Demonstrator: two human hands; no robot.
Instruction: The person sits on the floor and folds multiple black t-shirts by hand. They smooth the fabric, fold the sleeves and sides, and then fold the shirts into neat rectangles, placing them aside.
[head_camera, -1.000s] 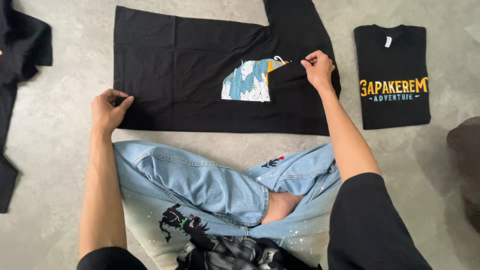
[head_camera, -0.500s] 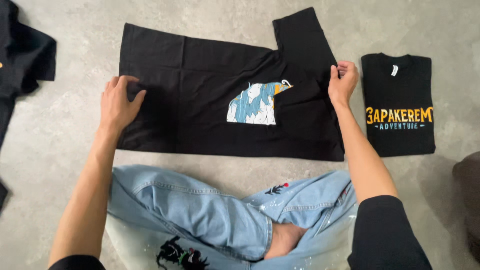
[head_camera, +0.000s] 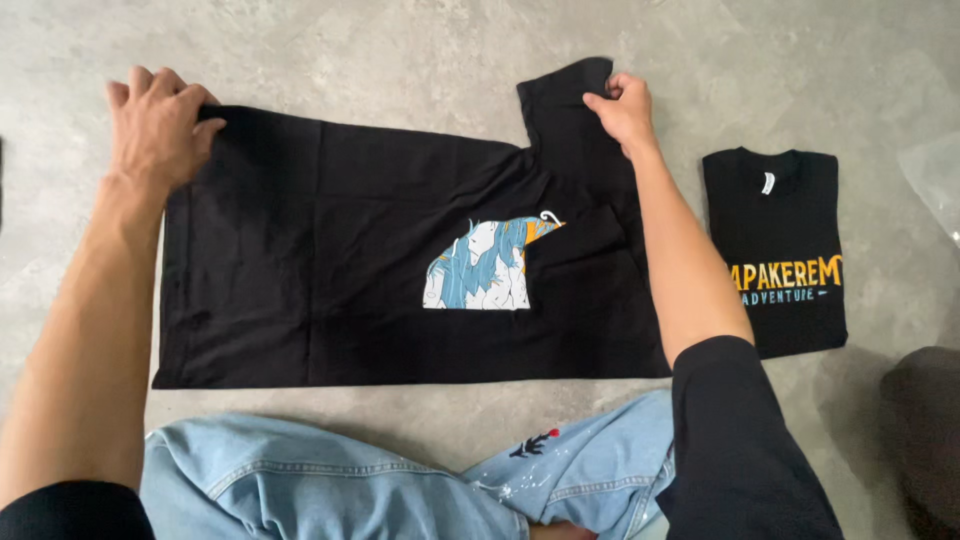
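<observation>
A black T-shirt (head_camera: 330, 260) with a blue, white and orange print lies flat on the grey floor (head_camera: 400, 50), folded lengthwise, one sleeve sticking up at the far side. My left hand (head_camera: 155, 125) grips its far left corner. My right hand (head_camera: 625, 110) pinches the edge of the raised sleeve at the far right. Both forearms reach out over the shirt.
A folded black T-shirt (head_camera: 775, 250) with yellow lettering lies to the right. My legs in light blue jeans (head_camera: 350, 485) are crossed in the foreground. A dark object (head_camera: 920, 430) sits at the lower right edge, and clear plastic (head_camera: 935, 180) at the right edge.
Both hands have moved from the shirt's near and middle part up to its far edge: the left to the far left corner, the right to the sleeve.
</observation>
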